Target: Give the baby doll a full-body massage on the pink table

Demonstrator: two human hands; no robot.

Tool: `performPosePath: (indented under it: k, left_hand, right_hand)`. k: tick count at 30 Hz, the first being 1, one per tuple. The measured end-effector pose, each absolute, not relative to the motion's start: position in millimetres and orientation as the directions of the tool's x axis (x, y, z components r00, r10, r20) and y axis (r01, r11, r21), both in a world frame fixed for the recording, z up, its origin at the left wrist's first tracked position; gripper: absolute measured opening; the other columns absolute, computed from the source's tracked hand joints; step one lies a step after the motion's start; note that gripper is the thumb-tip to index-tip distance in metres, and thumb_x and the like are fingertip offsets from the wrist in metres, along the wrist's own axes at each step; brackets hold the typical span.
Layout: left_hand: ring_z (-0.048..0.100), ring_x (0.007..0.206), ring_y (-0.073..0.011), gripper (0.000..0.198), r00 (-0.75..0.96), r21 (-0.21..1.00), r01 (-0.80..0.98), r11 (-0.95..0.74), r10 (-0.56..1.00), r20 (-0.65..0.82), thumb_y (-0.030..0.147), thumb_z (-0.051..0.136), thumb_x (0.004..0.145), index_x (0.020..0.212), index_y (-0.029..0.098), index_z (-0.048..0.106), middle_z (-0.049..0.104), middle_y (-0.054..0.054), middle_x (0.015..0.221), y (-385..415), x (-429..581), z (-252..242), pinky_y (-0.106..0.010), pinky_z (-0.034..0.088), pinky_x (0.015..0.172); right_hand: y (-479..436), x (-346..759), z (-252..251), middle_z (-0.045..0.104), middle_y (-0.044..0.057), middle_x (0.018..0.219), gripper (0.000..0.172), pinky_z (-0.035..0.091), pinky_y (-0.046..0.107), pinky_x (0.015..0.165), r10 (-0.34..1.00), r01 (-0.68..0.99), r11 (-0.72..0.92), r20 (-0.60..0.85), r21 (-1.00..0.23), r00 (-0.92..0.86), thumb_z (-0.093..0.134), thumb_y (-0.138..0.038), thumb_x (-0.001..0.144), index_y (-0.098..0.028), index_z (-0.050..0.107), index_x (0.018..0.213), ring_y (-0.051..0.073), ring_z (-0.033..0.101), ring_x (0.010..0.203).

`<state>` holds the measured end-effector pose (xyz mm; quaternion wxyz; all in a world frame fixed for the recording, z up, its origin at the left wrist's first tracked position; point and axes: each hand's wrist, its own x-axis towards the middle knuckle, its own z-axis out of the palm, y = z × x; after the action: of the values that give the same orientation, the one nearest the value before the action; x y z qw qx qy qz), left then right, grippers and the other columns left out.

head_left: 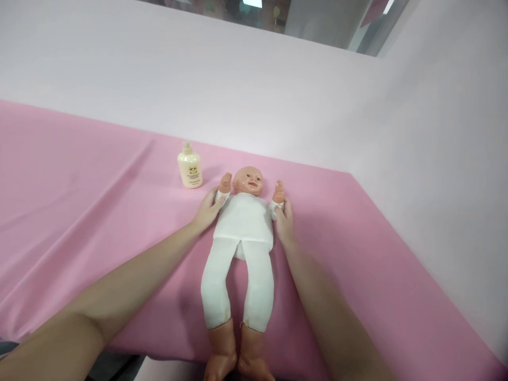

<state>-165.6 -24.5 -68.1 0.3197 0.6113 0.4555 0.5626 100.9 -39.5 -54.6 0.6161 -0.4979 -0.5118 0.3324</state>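
Note:
A baby doll [246, 219] with a white cloth body lies on its back on the pink cloth, its head away from me and its feet over the near edge. My left hand [208, 209] is closed around the doll's arm on the left, just below its raised plastic hand. On the other side, my right hand [285, 221] grips the doll's other arm near the wrist. Both thumbs rest on the white sleeves; the fingers behind the arms are partly hidden.
A cream pump bottle [191, 170] stands left of the doll's head. Pink cloth [130, 222] with folds at the left covers the table. White walls [238, 95] rise behind and at the right, with a window [317, 24] at the top.

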Motion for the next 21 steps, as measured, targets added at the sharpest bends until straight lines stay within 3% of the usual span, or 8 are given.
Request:
performPosePath:
  k: [11, 21]
  left_hand:
    - [0.061, 0.129, -0.0300, 0.054, -0.075, 0.905, 0.177, -0.386, 0.912, 0.404, 0.054, 0.059, 0.095, 0.137, 0.019, 0.057, 0.067, -0.012, 0.138, -19.8, -166.0, -74.0, -0.044, 0.046, 0.112]
    - [0.062, 0.125, -0.0292, 0.054, -0.114, 0.933, 0.115, -0.340, 0.929, 0.352, 0.057, 0.061, 0.093, 0.133, 0.021, 0.058, 0.067, -0.010, 0.132, -18.5, -166.4, -75.0, -0.042, 0.048, 0.107]
  right_hand:
    - [-37.9, 101.6, -56.8, 0.070, 0.006, 0.120, 0.047, 0.052, 0.038, 0.094, 0.919, 0.108, 0.297, 0.315, -0.949, 0.236, 0.055, -0.036, 0.082, -0.024, 0.060, 0.127, 0.022, 0.064, 0.106]
    - [-35.0, 102.5, -60.6, 0.069, 0.005, 0.121, 0.045, 0.051, 0.039, 0.098, 0.916, 0.076, 0.290, 0.300, -0.954, 0.265, 0.055, -0.037, 0.082, -0.025, 0.060, 0.125, 0.022, 0.064, 0.108]
